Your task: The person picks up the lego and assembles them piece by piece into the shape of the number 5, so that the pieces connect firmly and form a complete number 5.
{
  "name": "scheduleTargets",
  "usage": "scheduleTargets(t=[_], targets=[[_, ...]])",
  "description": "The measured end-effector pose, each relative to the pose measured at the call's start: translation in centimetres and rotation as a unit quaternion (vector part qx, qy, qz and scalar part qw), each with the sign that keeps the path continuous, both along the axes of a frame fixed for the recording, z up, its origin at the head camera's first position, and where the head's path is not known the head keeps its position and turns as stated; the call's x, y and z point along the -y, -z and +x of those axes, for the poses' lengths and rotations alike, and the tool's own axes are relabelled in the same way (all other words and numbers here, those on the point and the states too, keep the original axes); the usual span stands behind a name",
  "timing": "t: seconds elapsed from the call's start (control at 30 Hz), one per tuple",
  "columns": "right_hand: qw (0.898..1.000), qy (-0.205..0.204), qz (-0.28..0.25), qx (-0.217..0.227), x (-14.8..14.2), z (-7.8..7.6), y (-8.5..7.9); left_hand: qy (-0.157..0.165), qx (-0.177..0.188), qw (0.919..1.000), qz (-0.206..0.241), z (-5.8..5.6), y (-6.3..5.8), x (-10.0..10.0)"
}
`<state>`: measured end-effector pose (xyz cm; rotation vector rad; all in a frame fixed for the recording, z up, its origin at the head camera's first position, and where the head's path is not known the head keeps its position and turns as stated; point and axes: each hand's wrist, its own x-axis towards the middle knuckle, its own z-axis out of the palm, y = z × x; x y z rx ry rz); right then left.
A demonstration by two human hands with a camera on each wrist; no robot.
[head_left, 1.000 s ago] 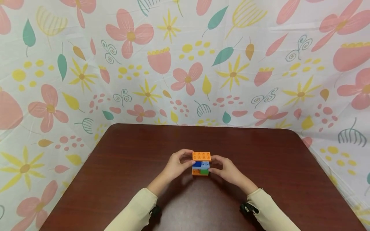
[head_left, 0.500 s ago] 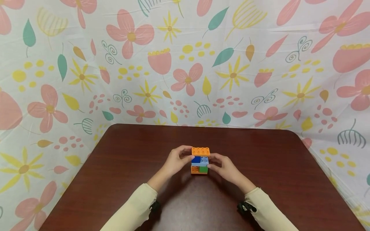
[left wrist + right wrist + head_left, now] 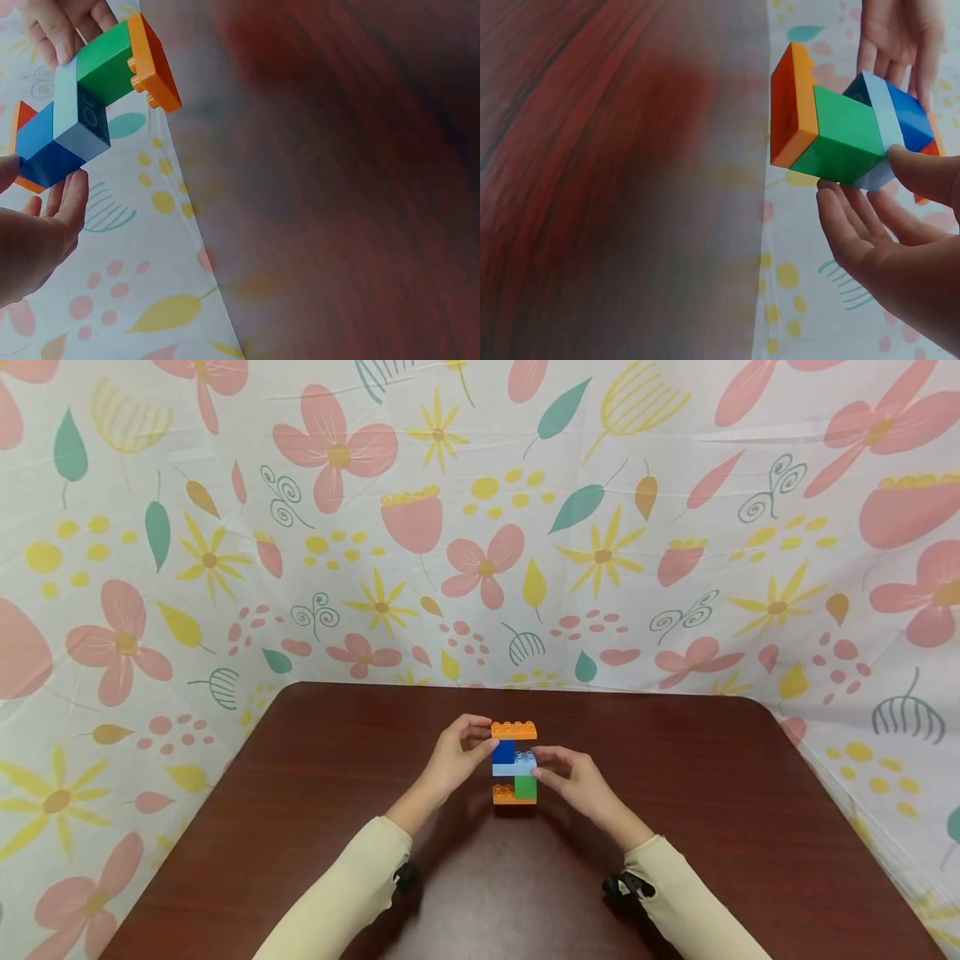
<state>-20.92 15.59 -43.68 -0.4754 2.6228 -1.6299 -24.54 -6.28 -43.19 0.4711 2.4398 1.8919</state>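
Observation:
A stack of toy building bricks is held upright over the table. Its base is an orange brick [image 3: 514, 795], with a green brick [image 3: 844, 135] on the right half. A light blue brick [image 3: 513, 769] crosses above, then a dark blue brick [image 3: 503, 752] on the left, topped by another orange brick [image 3: 513, 730]. My left hand [image 3: 456, 756] pinches the dark blue brick from the left, thumb in front. From the right, my right hand [image 3: 581, 783] pinches the light blue brick near its end, thumb on the front face and fingers behind.
The dark brown table [image 3: 337, 735] has rounded far corners. Behind and around it hangs a white cloth [image 3: 480, 635] printed with flowers and leaves. Light sleeves [image 3: 352, 881] cover both forearms, and a black band [image 3: 628, 887] shows at the right wrist.
The brick stack has risen in the head view and shows more of its front and less of its top studs. Both hands moved with it, keeping their grip, and it shifted slightly left.

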Motion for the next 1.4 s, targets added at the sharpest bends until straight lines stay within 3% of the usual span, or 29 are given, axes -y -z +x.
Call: scheduleTargets(t=[0.13,0.33,0.83,1.07,1.4], targets=[[0.999,0.013,-0.014,0.031,-0.2,-1.1,1.4,-0.009,0.000,1.0000,-0.002,-0.7,-0.1,-0.2],[0.996,0.016,-0.050,0.069,-0.3,-2.2,1.8,-0.018,0.004,0.9998,0.005,-1.8,0.1,-0.5],[0.991,0.037,-0.046,0.116,-0.1,-5.0,1.7,-0.042,0.087,0.9928,0.071,-5.3,1.3,-1.4],[0.988,0.040,-0.053,0.138,0.3,-6.1,2.1,-0.058,0.115,0.9894,0.066,-5.9,1.4,-1.4],[0.981,0.054,-0.065,0.172,0.7,-6.6,2.3,-0.061,0.133,0.9874,0.061,-6.6,2.1,-1.6]])
